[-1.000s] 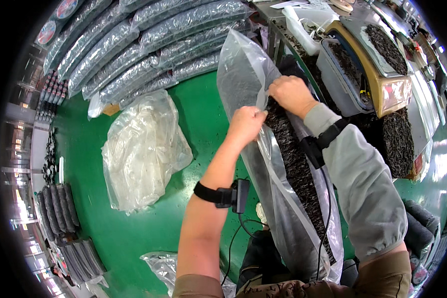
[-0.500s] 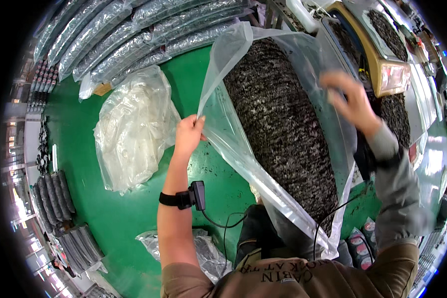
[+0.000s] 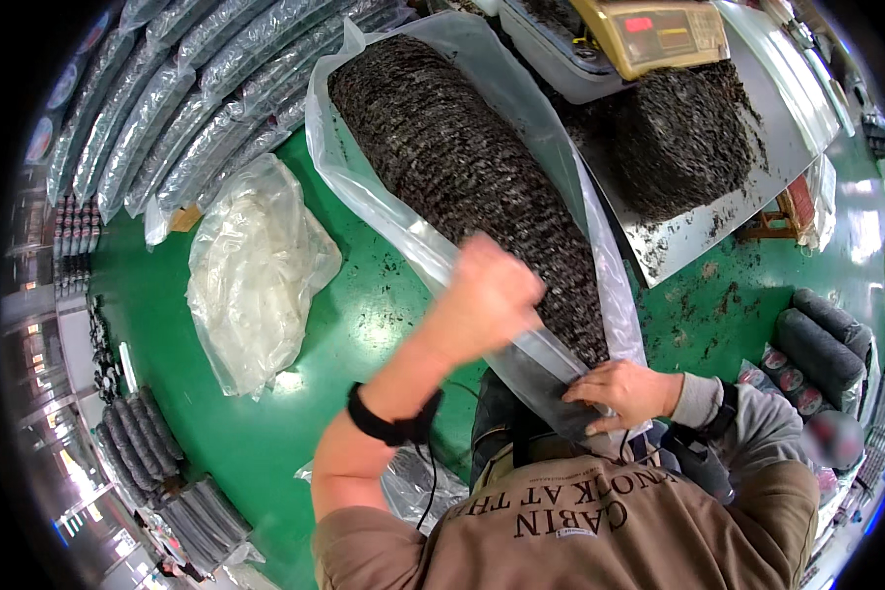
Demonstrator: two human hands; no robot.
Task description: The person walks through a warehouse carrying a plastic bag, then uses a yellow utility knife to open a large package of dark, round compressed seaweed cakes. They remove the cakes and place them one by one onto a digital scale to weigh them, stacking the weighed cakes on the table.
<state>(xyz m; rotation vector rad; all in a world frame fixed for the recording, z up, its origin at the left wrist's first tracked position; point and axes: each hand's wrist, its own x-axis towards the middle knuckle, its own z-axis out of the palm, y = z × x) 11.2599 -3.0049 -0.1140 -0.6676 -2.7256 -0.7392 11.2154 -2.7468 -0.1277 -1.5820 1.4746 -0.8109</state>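
Observation:
A long, dark, ridged bundle (image 3: 462, 162) of flaky layers, resembling dried seaweed, lies inside a clear plastic bag (image 3: 364, 202). The bag stretches from near my body toward the far left, its sides standing up around the bundle. At the near end my right hand (image 3: 627, 393) has its fingers bent over the plastic, gripping it. My left hand (image 3: 492, 293) hovers over the bag's left edge and the lower part of the bundle; motion smears it, so its fingers are not clear. A black band circles my left wrist.
Clear-wrapped long packs (image 3: 197, 108) are piled at the far left. A crumpled clear plastic bag (image 3: 256, 280) lies on the green floor (image 3: 383, 339). On the right, a metal table (image 3: 703, 231) bears a dark block (image 3: 688, 143), a yellow scale (image 3: 659, 34) and a tub (image 3: 560, 69).
My left hand has left the bag's left rim and come nearer, rightward. My right hand has come down from beyond the right side onto the bag's near end. The view has shifted.

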